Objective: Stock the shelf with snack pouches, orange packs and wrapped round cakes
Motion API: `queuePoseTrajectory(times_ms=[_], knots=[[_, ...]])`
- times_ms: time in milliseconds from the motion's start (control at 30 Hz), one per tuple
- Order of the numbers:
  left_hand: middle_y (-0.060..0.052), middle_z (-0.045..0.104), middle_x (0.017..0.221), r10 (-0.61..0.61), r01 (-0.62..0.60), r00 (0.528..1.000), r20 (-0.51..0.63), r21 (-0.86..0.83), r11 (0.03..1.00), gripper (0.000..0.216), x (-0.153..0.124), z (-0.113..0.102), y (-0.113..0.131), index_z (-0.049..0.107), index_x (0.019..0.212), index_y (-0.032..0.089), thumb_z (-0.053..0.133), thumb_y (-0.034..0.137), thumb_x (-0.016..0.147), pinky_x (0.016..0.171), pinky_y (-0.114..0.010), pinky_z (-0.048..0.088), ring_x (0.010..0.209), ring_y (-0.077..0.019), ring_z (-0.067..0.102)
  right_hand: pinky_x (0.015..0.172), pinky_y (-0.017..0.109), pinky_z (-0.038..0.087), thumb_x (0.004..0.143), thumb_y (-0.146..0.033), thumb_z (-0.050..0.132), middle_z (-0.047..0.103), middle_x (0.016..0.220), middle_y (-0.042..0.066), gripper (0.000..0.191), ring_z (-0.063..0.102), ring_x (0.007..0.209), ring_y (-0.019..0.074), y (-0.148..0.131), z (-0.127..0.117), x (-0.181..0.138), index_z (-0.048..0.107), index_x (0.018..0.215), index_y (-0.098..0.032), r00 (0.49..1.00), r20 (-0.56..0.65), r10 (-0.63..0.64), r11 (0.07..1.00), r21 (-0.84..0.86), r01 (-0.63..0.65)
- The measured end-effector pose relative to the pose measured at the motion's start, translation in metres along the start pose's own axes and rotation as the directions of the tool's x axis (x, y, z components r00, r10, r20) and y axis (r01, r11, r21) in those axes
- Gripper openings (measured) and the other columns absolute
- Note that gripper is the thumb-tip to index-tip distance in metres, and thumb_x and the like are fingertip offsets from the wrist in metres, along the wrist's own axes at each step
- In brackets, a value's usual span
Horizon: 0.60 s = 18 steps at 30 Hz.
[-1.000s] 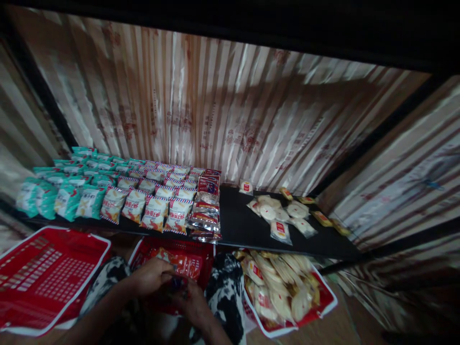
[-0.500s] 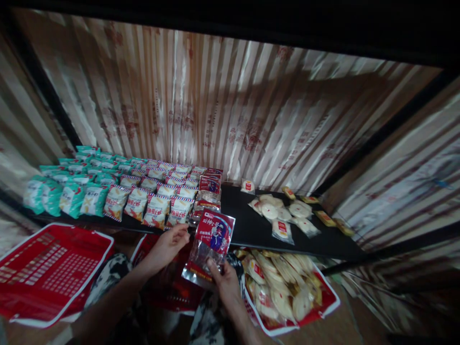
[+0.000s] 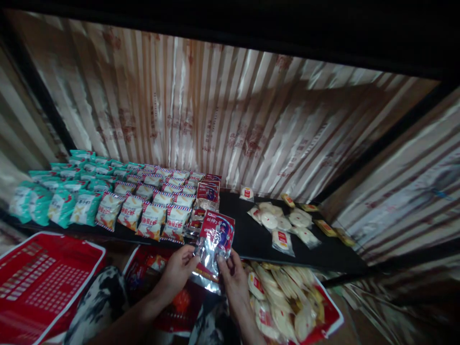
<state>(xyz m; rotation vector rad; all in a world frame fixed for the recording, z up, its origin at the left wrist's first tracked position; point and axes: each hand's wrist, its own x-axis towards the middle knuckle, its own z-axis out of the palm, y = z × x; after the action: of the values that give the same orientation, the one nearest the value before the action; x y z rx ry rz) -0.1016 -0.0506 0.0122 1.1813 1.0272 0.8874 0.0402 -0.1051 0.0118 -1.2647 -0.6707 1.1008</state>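
Fingers (image 3: pixel 186 252) of left hand (image 3: pixel 177 272) and right hand (image 3: pixel 235 279) grip a red-and-silver packet (image 3: pixel 215 235) lettered "SI" beside Chinese characters

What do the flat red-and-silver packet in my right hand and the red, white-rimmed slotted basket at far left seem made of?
Flat red-and-silver packet: probably metallised plastic film, glossy, judging by its bright highlights. Red, white-rimmed slotted basket: likely moulded plastic, given its regular slots; finish unclear in dim light.

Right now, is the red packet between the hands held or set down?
Held: the right hand grips the packet, with the left hand at its edge.
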Motion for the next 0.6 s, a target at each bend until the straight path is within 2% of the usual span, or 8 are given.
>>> queuePoseTrajectory(times_ms=[167, 233, 300, 367, 433, 533, 600], knots=[[-0.004, 0.065, 0.084, 0.01, -0.011, 1.0, -0.017, -0.037, 0.999, 0.037, 0.018, 0.009, -0.001, 0.056, 0.099, 0.017, 0.06, 0.037, 0.068, 0.065, -0.029, 0.05, 0.074, -0.0178, 0.063, 0.079, 0.034, 0.051, 0.068, -0.049, 0.068, 0.068, 0.106, 0.009, 0.069, 0.065, 0.091, 0.0227, -0.01, 0.001, 0.028, 0.044, 0.126, -0.02, 0.994, -0.073, -0.08, 0.995, -0.067, 0.075], [-0.006, 0.064, 0.092, 0.051, -0.053, 0.998, -0.041, -0.039, 0.998, 0.045, 0.026, 0.011, -0.003, 0.051, 0.112, 0.017, 0.059, 0.033, 0.07, 0.064, -0.03, 0.052, 0.075, -0.0174, 0.063, 0.077, 0.035, 0.052, 0.069, -0.048, 0.066, 0.068, 0.106, 0.01, 0.073, 0.066, 0.089, 0.0235, -0.014, 0.002, 0.043, 0.039, 0.13, -0.019, 0.994, -0.057, -0.098, 0.991, -0.095, 0.092], [-0.009, 0.062, 0.103, 0.131, -0.131, 0.988, -0.087, 0.005, 0.991, 0.047, 0.034, 0.013, -0.004, 0.049, 0.117, 0.018, 0.057, 0.026, 0.072, 0.071, -0.03, 0.052, 0.086, -0.0181, 0.062, 0.077, 0.035, 0.052, 0.07, -0.047, 0.064, 0.067, 0.106, 0.01, 0.076, 0.065, 0.089, 0.0238, -0.019, 0.004, 0.06, 0.034, 0.134, -0.018, 0.991, -0.024, -0.132, 0.983, -0.133, 0.127], [-0.008, 0.058, 0.113, 0.226, -0.215, 0.965, -0.136, 0.094, 0.972, 0.04, 0.044, 0.014, -0.003, 0.055, 0.112, 0.02, 0.055, 0.02, 0.072, 0.08, -0.031, 0.051, 0.1, -0.0188, 0.058, 0.078, 0.035, 0.051, 0.072, -0.046, 0.062, 0.067, 0.106, 0.01, 0.077, 0.065, 0.09, 0.0235, -0.024, 0.006, 0.078, 0.032, 0.136, -0.018, 0.982, -0.014, -0.186, 0.962, -0.205, 0.179], [-0.007, 0.055, 0.116, 0.307, -0.274, 0.935, -0.177, 0.189, 0.943, 0.031, 0.053, 0.016, 0.0, 0.062, 0.102, 0.021, 0.053, 0.016, 0.072, 0.085, -0.033, 0.05, 0.106, -0.0193, 0.054, 0.078, 0.034, 0.05, 0.073, -0.045, 0.06, 0.067, 0.105, 0.009, 0.076, 0.064, 0.088, 0.0228, -0.03, 0.009, 0.097, 0.031, 0.138, -0.017, 0.971, -0.02, -0.238, 0.931, -0.29, 0.222], [-0.007, 0.054, 0.116, 0.379, -0.305, 0.895, -0.235, 0.296, 0.905, 0.028, 0.068, 0.017, 0.004, 0.066, 0.095, 0.021, 0.051, 0.013, 0.073, 0.094, -0.037, 0.045, 0.109, -0.0198, 0.053, 0.08, 0.034, 0.049, 0.075, -0.043, 0.056, 0.066, 0.106, 0.009, 0.074, 0.064, 0.089, 0.0218, -0.036, 0.016, 0.119, 0.03, 0.139, -0.017, 0.952, -0.021, -0.306, 0.872, -0.408, 0.271], [-0.008, 0.054, 0.117, 0.395, -0.3, 0.884, -0.251, 0.342, 0.89, 0.027, 0.077, 0.016, 0.005, 0.066, 0.094, 0.02, 0.05, 0.011, 0.074, 0.099, -0.039, 0.042, 0.112, -0.0203, 0.052, 0.085, 0.035, 0.047, 0.076, -0.041, 0.054, 0.064, 0.112, 0.01, 0.066, 0.062, 0.095, 0.0217, -0.04, 0.021, 0.129, 0.038, 0.135, -0.017, 0.934, -0.003, -0.357, 0.813, -0.493, 0.309]])
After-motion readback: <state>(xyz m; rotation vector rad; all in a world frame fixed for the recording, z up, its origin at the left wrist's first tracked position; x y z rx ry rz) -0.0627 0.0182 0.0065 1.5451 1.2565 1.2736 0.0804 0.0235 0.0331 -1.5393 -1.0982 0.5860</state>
